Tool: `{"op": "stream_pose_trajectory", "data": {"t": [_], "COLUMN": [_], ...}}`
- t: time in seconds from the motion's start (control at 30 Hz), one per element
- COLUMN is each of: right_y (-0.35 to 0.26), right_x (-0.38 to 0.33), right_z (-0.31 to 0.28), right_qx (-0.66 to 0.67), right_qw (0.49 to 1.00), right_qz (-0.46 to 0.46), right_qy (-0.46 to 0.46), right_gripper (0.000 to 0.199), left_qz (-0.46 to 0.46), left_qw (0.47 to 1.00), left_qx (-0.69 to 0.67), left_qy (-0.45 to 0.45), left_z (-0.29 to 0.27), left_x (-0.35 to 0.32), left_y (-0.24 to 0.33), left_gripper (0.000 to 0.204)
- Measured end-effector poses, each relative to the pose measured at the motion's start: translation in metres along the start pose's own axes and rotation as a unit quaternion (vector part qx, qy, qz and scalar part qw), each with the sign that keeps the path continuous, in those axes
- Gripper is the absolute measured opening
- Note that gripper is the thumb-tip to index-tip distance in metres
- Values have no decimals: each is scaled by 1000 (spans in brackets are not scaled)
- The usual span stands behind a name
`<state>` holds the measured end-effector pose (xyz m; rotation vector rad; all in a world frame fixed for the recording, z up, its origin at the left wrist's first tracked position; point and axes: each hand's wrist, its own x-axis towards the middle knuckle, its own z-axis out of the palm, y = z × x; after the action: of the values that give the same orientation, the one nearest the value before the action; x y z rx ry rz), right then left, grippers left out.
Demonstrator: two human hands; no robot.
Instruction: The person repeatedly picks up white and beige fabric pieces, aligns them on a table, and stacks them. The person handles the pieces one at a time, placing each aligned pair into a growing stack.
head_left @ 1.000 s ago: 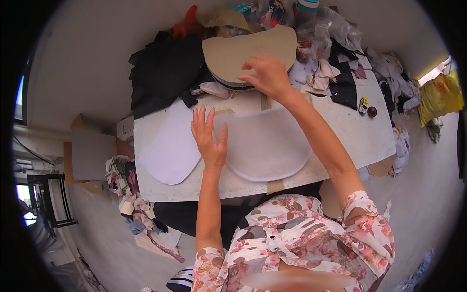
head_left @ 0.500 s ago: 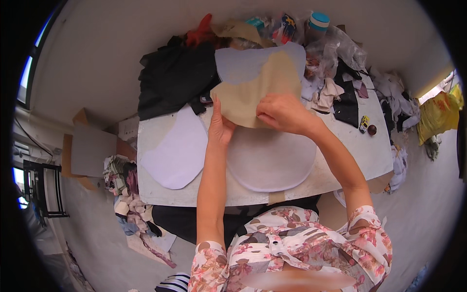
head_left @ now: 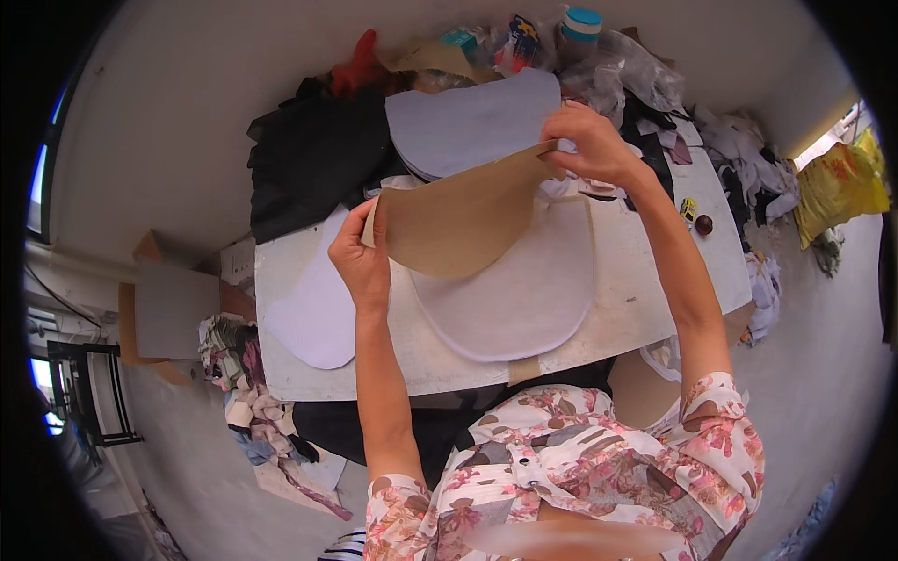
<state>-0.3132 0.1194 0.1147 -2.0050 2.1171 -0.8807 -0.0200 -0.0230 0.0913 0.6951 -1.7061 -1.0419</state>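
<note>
A tan, curved-edged sheet of fabric (head_left: 458, 220) is stretched between my two hands above the table. My left hand (head_left: 360, 248) pinches its left corner, thumb on top. At its upper right corner my right hand (head_left: 587, 142) grips the edge between thumb and fingers. Below the sheet lies a pale rounded piece (head_left: 514, 313), its upper part covered by the tan fabric. Left of it rests a white cut piece (head_left: 313, 313), partly behind my left forearm. Beyond the sheet sits a stack of grey-blue rounded pieces (head_left: 472, 117).
Black cloth (head_left: 313, 164) is heaped at the table's far left. Plastic bags and a blue-lidded jar (head_left: 581, 26) crowd the back. A small yellow item (head_left: 688, 209) and a dark round ball (head_left: 703, 224) lie at right. Fabric scraps (head_left: 257, 402) hang beside the table's left edge.
The tan sheet has come off the grey-blue stack and moved nearer, over the pale piece. My hands have spread apart to its corners, the left going left, the right going up.
</note>
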Motion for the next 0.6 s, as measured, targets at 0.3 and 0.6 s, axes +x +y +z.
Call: {"op": "stream_pose_trajectory", "data": {"t": [0.3,0.6], "right_y": [-37,-58], "right_x": [-67,-124], "right_z": [0,5], "right_qx": [361,414], "right_qw": [897,864], "right_qz": [125,212], "right_qy": [221,192], "right_gripper": [27,32], "left_qz": [-72,-203], "left_qw": [984,939], "left_qx": [-162,-269], "left_qy": [14,-70], "left_z": [-21,-48], "left_x": [-9,-42], "left_y": [-4,12], "left_gripper": [29,27]}}
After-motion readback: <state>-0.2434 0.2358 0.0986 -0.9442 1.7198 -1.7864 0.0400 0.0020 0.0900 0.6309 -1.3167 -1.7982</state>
